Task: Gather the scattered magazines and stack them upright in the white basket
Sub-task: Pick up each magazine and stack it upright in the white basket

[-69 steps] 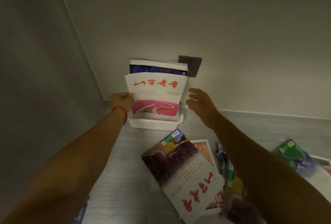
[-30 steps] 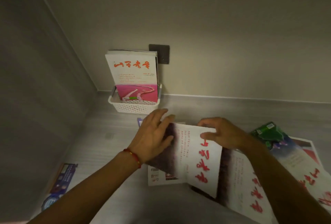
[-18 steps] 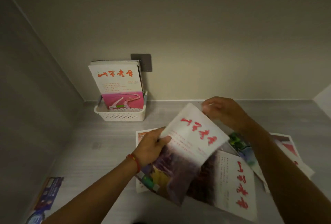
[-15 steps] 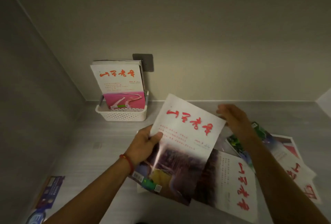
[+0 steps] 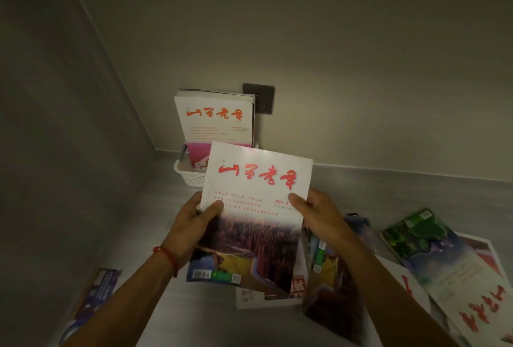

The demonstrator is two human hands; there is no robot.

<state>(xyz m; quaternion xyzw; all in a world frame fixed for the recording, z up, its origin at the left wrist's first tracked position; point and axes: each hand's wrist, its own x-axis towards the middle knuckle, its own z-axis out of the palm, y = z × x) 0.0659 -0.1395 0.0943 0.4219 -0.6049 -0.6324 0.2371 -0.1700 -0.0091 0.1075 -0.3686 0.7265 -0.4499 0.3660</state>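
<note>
I hold a magazine (image 5: pixel 255 208) with a white top, red title and dark landscape photo, lifted upright off the floor. My left hand (image 5: pixel 194 224) grips its left edge and my right hand (image 5: pixel 319 213) grips its right edge. Just behind it, in the corner, stands the white basket (image 5: pixel 188 176), partly hidden by the held magazine. Several magazines (image 5: pixel 216 121) stand upright in the basket, the front one white with a red title and a pink lower part. More magazines (image 5: pixel 333 291) lie scattered on the floor below my right arm.
A green-covered magazine (image 5: pixel 416 238) and a white one with red characters (image 5: pixel 477 310) lie at the right. A purple booklet (image 5: pixel 94 296) lies by the left wall. A dark wall plate (image 5: pixel 261 97) sits behind the basket. Walls close in at left and back.
I picked the landscape magazine up off the pile and turned it upright. My right hand came back onto its right edge, and the magazine now sits closer to the basket.
</note>
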